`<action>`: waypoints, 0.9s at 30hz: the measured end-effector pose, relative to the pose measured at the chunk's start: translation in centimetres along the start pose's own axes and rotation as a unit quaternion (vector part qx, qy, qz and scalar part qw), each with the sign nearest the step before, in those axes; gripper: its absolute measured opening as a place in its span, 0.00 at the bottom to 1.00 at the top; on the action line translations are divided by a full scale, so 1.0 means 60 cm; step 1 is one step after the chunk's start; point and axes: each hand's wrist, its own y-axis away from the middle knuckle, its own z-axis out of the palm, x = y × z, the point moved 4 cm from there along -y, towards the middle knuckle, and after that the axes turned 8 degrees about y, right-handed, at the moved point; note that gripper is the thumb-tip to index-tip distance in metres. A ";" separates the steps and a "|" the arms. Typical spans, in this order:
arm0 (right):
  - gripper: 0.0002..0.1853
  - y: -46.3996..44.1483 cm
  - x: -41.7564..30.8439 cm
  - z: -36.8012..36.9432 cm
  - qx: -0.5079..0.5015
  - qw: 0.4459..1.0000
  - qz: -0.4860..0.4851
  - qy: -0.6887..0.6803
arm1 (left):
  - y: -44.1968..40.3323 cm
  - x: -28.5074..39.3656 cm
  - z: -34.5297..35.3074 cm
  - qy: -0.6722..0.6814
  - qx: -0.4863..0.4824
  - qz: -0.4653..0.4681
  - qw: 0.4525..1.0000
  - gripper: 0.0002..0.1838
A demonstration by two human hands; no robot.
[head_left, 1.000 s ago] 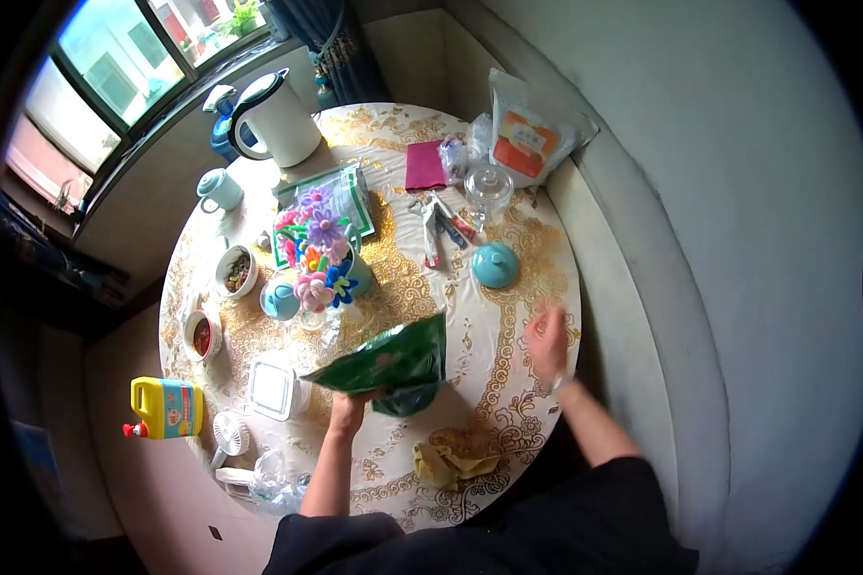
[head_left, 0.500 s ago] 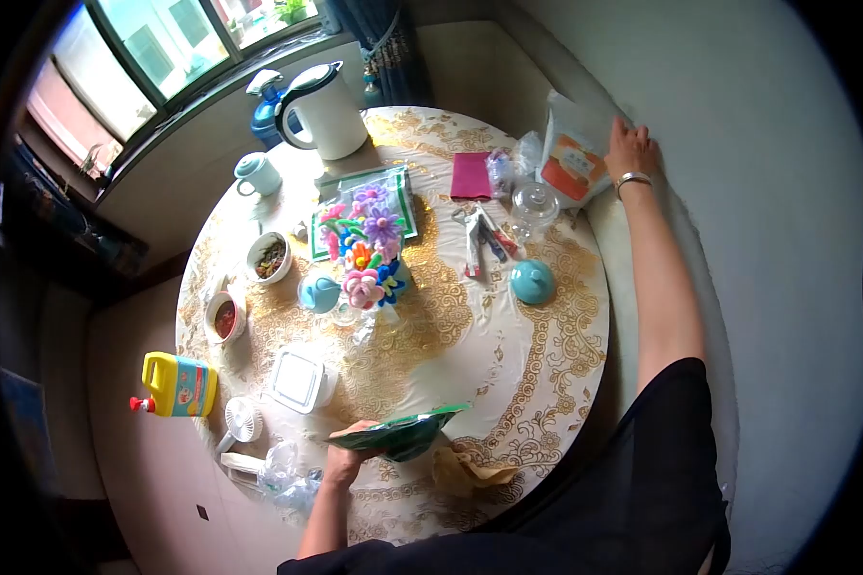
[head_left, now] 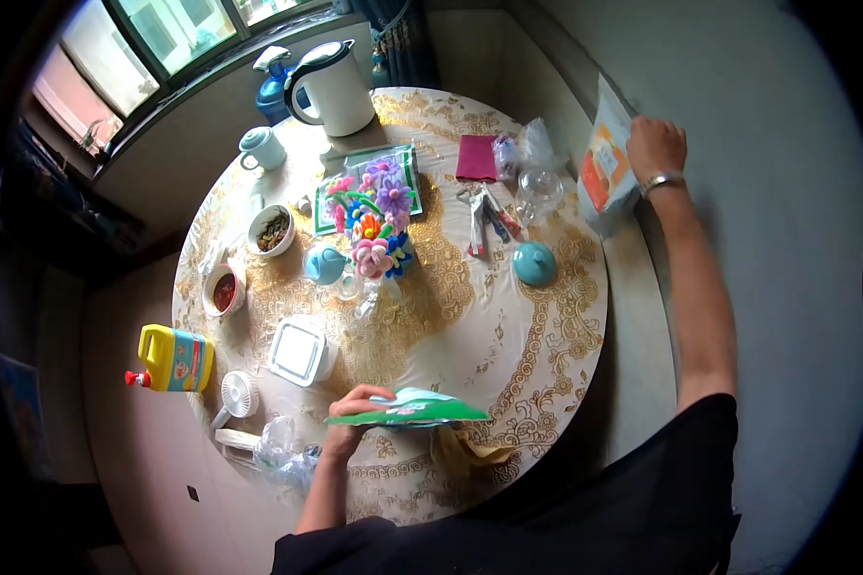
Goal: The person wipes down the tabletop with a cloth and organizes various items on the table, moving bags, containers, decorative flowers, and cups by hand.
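- Right hand (head_left: 657, 149): closed — clamped on the right edge of the white bag (head_left: 608, 168), which has an orange label. A metal bracelet (head_left: 662, 183) encircles the wrist.
- White bag: located at the far right rim of the desk (head_left: 455, 369), tilted. Whether its base bears on the desk cannot be told.
- Left hand (head_left: 347, 420): clamped on the left end of the green packet (head_left: 422, 412), fingers over its upper side. The packet is above the near part of the desk.
- Yellow-brown cloth (head_left: 470, 454): on the desk, partly covered in view by the green packet.
- Lidded white container (head_left: 299, 352): on the desk, near the left hand, on its far side.
- Nearest the white bag: clear glass jar (head_left: 539, 190), crumpled clear plastic (head_left: 539, 144) and magenta packet (head_left: 477, 158). The small hand tools (head_left: 484, 218) and the round teal lid (head_left: 534, 264) lie nearer the wearer.
- Center-left area: multicolored balloon-like flowers (head_left: 372, 225), with a light-blue teapot (head_left: 325, 264) just beside them.
- Left side: bowl of dark pieces (head_left: 271, 231), bowl of red sauce (head_left: 223, 292), white handheld fan (head_left: 240, 394) and clear plastic bag (head_left: 283, 455).
- Yellow jug (head_left: 175, 359): at the left rim; red cap outward — its support cannot be told.
- Far side: white kettle (head_left: 343, 94) and lidded light-blue mug (head_left: 262, 149), both upright.
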 end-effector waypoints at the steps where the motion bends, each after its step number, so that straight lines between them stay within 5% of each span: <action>1: 0.08 0.018 0.001 -0.023 0.014 1.000 -0.025 -0.007 | -0.008 0.000 0.007 0.010 -0.008 -0.005 1.000 0.12; 8: 0.05 0.218 -0.031 -0.182 -0.014 0.942 -0.247 -0.228 | -0.054 0.017 0.048 0.000 -0.151 0.049 0.987 0.08; 14: 0.05 0.347 -0.177 -0.245 -0.005 0.846 -0.403 -0.349 | -0.049 -0.004 0.028 -0.021 -0.104 0.052 0.993 0.07; 17: 0.04 0.391 -0.235 -0.271 0.001 0.795 -0.425 -0.433 | -0.034 -0.002 -0.024 -0.036 -0.051 0.043 0.997 0.26; 18: 0.05 0.399 -0.247 -0.279 0.010 0.781 -0.433 -0.449 | -0.022 0.021 -0.020 0.034 0.021 -0.082 0.996 0.30; 22: 0.06 0.427 -0.279 -0.283 -0.027 0.765 -0.447 -0.464 | 0.019 0.012 -0.064 0.057 0.144 -0.037 0.987 0.19; 25: 0.32 0.434 -0.266 -0.262 -0.054 0.737 -0.364 -0.567 | 0.069 -0.025 -0.121 0.043 0.294 0.013 0.955 0.12; 27: 0.36 0.468 -0.253 -0.219 -0.047 0.781 -0.315 -0.537 | 0.086 -0.020 -0.131 0.040 0.351 0.096 0.930 0.12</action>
